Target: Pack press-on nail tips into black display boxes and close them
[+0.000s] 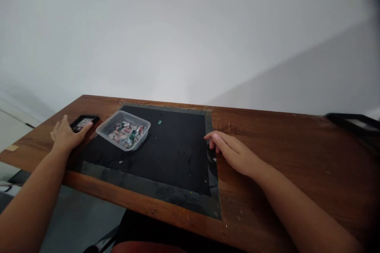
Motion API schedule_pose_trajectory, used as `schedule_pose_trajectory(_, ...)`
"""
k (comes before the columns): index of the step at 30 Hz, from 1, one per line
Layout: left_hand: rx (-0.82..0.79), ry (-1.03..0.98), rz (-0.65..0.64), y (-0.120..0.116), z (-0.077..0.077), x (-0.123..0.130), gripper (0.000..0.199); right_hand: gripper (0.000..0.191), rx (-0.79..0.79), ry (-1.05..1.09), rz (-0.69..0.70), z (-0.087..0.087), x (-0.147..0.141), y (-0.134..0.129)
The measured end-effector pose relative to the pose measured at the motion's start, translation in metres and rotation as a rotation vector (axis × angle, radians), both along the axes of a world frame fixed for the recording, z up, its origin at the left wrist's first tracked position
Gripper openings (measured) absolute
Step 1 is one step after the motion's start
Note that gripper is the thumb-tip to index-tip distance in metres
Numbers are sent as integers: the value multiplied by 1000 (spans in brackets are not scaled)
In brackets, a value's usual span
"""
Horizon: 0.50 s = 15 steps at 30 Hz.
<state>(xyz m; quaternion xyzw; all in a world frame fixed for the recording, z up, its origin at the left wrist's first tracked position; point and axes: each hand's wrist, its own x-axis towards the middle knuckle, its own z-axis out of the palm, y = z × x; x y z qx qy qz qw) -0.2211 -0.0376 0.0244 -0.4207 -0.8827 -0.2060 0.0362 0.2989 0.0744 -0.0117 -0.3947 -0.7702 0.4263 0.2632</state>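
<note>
At the left of the table, my left hand (65, 134) has its fingers spread beside a small black tray (96, 118). Its thumb lies along the near edge of that tray, which holds some pale pieces. Just right of it, a clear plastic container (103, 129) contains many small shiny pieces (127, 132) in pink, green and white. My right hand (228, 148) hovers or rests at the right border of a black mat (175, 154); I cannot tell which. Its index finger points left, the other fingers bend loosely, and nothing shows in it.
A small green piece (160, 122) lies on the mat, right of the container, among tiny scraps. The wooden table (282, 138) meets a pale wall (178, 39) at the back. A dark-framed object (353, 122) stands at the far right. The table's front edge runs close to me.
</note>
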Motion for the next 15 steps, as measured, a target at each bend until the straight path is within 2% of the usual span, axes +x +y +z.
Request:
schedule_pose_trajectory(2, 54, 43, 2, -3, 15, 16, 109, 68, 2, 15, 6, -2, 0, -1)
schedule_pose_trajectory(4, 62, 63, -57, -4, 33, 36, 90, 75, -2, 29, 16, -4, 0, -2)
schedule_pose_trajectory(7, -152, -2, -310, 7, 52, 68, 64, 79, -6, 44, 24, -5, 0, -3)
schedule_pose_trajectory(10, -385, -99, -511, 30, 54, 97, 52, 79, -6, 48, 24, -5, 1, -3)
schedule_pose_trajectory(13, -437, -98, -581, 49, 45, 111, 40, 80, -4, 46, 33, -3, 2, 0)
schedule_pose_trajectory(15, -422, -76, -603, 53, 42, 113, 34, 81, -2, 47, 41, -2, 2, 2)
